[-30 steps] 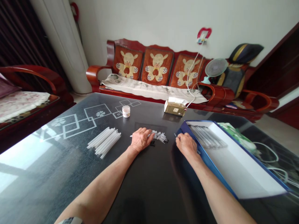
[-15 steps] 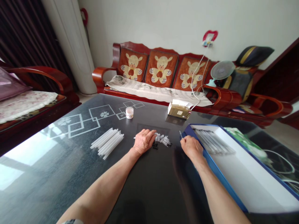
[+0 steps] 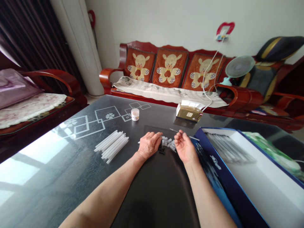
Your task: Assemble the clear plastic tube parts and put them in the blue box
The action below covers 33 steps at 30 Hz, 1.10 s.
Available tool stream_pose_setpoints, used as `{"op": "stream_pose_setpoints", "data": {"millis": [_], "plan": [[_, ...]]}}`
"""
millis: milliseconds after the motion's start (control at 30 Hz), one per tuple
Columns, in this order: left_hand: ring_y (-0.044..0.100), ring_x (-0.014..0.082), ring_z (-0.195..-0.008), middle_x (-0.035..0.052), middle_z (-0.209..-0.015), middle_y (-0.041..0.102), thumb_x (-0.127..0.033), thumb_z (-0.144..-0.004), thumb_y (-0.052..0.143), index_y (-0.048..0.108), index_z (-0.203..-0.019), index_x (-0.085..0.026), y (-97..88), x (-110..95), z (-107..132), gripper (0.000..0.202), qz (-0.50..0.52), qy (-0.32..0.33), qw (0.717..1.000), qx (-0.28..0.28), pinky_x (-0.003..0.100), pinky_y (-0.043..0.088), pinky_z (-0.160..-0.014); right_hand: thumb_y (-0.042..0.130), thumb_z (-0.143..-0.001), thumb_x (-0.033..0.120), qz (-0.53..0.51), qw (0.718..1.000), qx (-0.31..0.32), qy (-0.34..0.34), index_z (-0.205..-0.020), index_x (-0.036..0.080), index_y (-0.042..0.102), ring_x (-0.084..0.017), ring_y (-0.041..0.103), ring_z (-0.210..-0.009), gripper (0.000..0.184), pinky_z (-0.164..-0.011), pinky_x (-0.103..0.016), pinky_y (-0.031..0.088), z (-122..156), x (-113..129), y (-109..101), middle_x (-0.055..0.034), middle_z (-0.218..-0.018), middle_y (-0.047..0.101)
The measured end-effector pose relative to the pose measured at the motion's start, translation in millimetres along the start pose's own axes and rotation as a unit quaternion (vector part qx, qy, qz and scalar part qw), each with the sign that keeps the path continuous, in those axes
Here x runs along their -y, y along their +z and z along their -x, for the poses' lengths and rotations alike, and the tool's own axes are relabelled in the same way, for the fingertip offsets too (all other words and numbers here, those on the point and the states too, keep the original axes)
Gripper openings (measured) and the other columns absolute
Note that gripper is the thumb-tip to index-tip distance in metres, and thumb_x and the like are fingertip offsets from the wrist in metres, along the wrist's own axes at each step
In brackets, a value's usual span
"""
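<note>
My right hand (image 3: 186, 147) is closed in a pinch, palm turned up, on a thin pen refill (image 3: 194, 138) that sticks out on both sides of the fingers. Fingers curled, my left hand (image 3: 150, 145) sits low over the table around what looks like a white pen barrel (image 3: 139, 142); only its tip shows at the left. Between the hands lies a pile of small whitish caps (image 3: 169, 142), with small black pieces (image 3: 161, 150) beside it. White pen barrels (image 3: 112, 145) lie in a bundle to the left of my left hand.
A blue box with a white inside (image 3: 251, 180) stands at the right, holding several grey sticks (image 3: 229, 147). Dark thin sticks (image 3: 206, 161) lie beside its wall. A tissue box (image 3: 188, 113) and a small round tub (image 3: 135, 114) stand farther back on the dark table (image 3: 83, 177).
My right hand has moved left from the box's edge towards the caps and turned palm up, with the refill in it. The left hand has hardly moved. The view has swung slightly left.
</note>
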<state>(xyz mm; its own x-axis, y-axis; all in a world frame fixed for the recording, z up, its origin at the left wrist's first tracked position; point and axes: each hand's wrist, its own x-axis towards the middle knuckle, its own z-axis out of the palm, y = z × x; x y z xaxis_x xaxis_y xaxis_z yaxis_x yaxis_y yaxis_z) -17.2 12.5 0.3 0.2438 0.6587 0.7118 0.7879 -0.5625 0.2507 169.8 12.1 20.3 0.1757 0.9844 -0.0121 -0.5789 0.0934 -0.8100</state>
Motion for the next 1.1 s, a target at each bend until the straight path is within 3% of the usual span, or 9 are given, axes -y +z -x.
{"op": "stream_pose_setpoints", "data": {"millis": [200, 833, 1000, 1100], "plan": [[0.056, 0.0153, -0.074, 0.0022, -0.076, 0.062, -0.037, -0.096, 0.044, 0.064, -0.106, -0.023, -0.3, 0, 0, 0.027, 0.003, -0.006, 1.0, 0.004, 0.026, 0.046, -0.069, 0.069, -0.072, 0.044, 0.024, 0.999, 0.021, -0.003, -0.081, 0.019, 0.062, -0.009, 0.054, -0.053, 0.027, -0.044, -0.019, 0.041, 2, -9, 7, 0.0031, -0.06, 0.057], [0.055, 0.0162, -0.073, 0.0027, -0.075, 0.061, -0.04, -0.096, 0.042, 0.066, -0.111, -0.026, -0.6, -3, 1, 0.031, 0.01, 0.009, 0.999, 0.052, 0.026, 0.044, -0.064, 0.065, -0.075, 0.045, 0.134, 0.989, 0.054, -0.026, -0.084, 0.017, 0.066, -0.009, 0.054, -0.053, 0.03, -0.049, -0.022, 0.042, 12, -16, 13, 0.0011, -0.062, 0.062], [0.054, 0.0154, -0.071, 0.002, -0.073, 0.059, -0.042, -0.096, 0.041, 0.065, -0.114, -0.027, -2.0, -4, 0, 0.034, 0.021, 0.01, 0.998, 0.063, 0.025, 0.043, -0.064, 0.06, -0.081, 0.047, 0.257, 0.96, 0.088, -0.063, -0.095, 0.017, 0.07, -0.011, 0.055, -0.058, 0.034, -0.052, -0.023, 0.044, 18, -18, 16, -0.0008, -0.07, 0.064], [0.053, 0.0148, -0.07, 0.0023, -0.07, 0.058, -0.039, -0.096, 0.041, 0.069, -0.104, -0.025, -2.2, -4, -1, 0.033, 0.016, 0.001, 0.999, 0.052, 0.025, 0.042, -0.065, 0.06, -0.082, 0.046, 0.331, 0.935, 0.101, -0.075, -0.105, 0.019, 0.07, -0.011, 0.056, -0.062, 0.037, -0.054, -0.023, 0.047, 20, -20, 20, -0.0008, -0.074, 0.066]]}}
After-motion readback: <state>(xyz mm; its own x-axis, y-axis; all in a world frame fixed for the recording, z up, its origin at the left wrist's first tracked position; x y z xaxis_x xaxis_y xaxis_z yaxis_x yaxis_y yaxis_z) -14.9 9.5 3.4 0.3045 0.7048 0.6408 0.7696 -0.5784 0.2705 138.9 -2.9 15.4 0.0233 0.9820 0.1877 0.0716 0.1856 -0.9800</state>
